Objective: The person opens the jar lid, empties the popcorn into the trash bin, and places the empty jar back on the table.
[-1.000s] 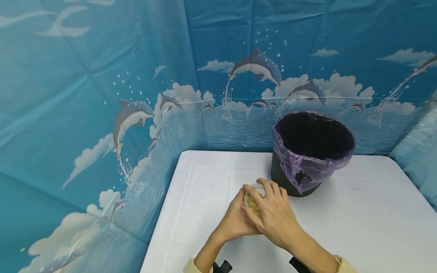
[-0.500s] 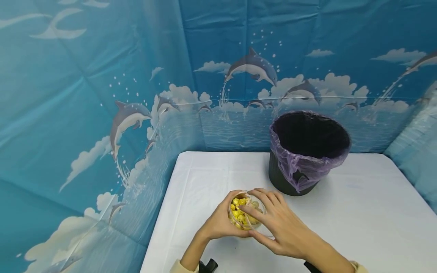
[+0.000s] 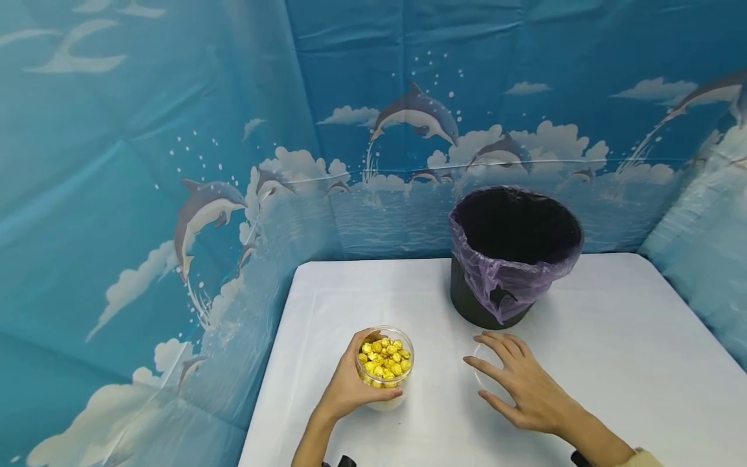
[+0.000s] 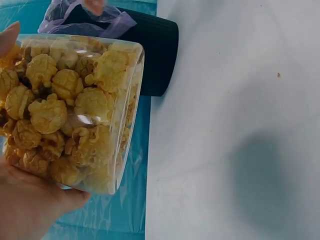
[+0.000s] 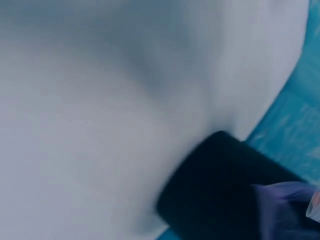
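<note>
My left hand [image 3: 341, 389] grips a clear plastic jar [image 4: 131, 95] full of yellow popcorn [image 3: 384, 360], thumb on the near side and fingers round the far side. The jar is uncovered at the top, and its contents show through the wall in the left wrist view. Further right, my right hand [image 3: 528, 392] holds a clear round lid [image 3: 480, 373] by its edge, with spread, bent fingers. Only a faint arc of the lid shows in the head view; a sliver of clear plastic [image 5: 314, 207] appears at the right wrist view's edge.
Behind the hands, a black bin [image 3: 471, 301] lined with a purple plastic bag [image 3: 519, 279] stands at the back of the white table [image 3: 344, 292]. Blue dolphin-printed curtain [image 3: 373, 58] surrounds the table's back and sides. A small crumb [image 4: 279, 75] lies on the table.
The lid has come off the jar and moved right with my right hand. My left hand has shifted left with the jar, whose popcorn now shows fully. The head view has turned slightly right.
</note>
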Demonstrator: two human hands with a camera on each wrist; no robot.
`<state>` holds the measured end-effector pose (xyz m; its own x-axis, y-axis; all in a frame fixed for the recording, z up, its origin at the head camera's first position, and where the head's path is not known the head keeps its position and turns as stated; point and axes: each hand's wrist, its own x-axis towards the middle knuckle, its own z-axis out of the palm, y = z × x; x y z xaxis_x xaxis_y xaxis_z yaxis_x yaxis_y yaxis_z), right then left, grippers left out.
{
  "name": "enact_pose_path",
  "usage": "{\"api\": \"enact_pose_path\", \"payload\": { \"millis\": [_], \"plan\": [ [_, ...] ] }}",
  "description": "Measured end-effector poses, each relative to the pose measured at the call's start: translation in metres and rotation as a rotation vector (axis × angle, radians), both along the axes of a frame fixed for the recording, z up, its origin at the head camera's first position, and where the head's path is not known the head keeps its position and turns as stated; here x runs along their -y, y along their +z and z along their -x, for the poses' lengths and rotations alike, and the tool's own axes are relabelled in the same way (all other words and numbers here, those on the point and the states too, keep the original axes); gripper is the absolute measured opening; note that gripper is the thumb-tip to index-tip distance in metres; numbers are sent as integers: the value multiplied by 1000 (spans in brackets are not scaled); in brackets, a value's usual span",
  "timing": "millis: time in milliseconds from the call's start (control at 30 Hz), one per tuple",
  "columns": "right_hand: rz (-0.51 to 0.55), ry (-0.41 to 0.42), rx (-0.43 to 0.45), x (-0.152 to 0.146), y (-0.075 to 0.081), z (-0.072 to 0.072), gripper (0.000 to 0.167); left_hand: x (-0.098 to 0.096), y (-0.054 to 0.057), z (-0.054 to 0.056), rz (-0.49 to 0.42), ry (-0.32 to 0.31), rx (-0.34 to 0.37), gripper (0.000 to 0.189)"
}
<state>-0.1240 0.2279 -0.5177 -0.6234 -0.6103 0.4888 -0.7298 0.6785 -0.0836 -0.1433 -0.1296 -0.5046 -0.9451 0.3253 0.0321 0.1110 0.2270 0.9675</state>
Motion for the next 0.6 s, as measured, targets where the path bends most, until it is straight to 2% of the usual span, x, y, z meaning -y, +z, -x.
{"api": "enact_pose_path", "payload": {
  "millis": [167,333,600],
  "plan": [
    [22,-101,15,-29,-34,0,57,2,-4,-4,-14,23,33,105],
    [39,-252,108,-59,-63,-1,55,3,-9,-8,-32,28,56,105],
    [48,-457,146,-94,-92,-6,48,4,-11,-11,-33,6,66,104]
  ]
}}
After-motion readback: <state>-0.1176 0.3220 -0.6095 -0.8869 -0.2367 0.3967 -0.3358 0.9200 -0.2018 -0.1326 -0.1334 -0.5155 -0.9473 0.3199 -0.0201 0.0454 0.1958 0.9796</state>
